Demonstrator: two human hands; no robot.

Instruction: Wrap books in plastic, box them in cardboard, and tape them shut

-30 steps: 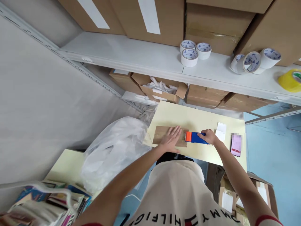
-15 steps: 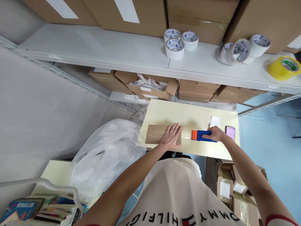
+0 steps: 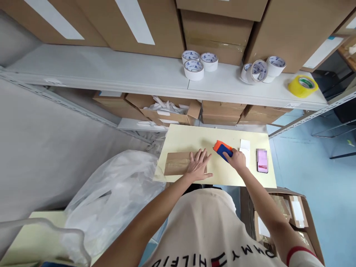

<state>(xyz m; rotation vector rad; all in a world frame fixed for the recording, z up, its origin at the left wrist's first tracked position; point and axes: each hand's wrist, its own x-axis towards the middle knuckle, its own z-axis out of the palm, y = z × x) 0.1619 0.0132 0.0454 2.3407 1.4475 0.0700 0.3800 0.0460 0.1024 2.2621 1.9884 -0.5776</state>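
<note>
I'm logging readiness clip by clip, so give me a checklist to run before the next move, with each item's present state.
1. Box steadied: ok. The left hand lies spread over the right end of the cardboard box.
2. Tape dispenser gripped: ok. The right hand holds the blue-and-orange tape dispenser.
3. Dispenser clear of the box: ok. A gap shows between them.
4. Tape pressed down at the box's right end: cannot tell. The left hand covers much of it.
5. Phone out of the way: ok. The phone lies beyond the right hand, near the table's right edge.
</note>
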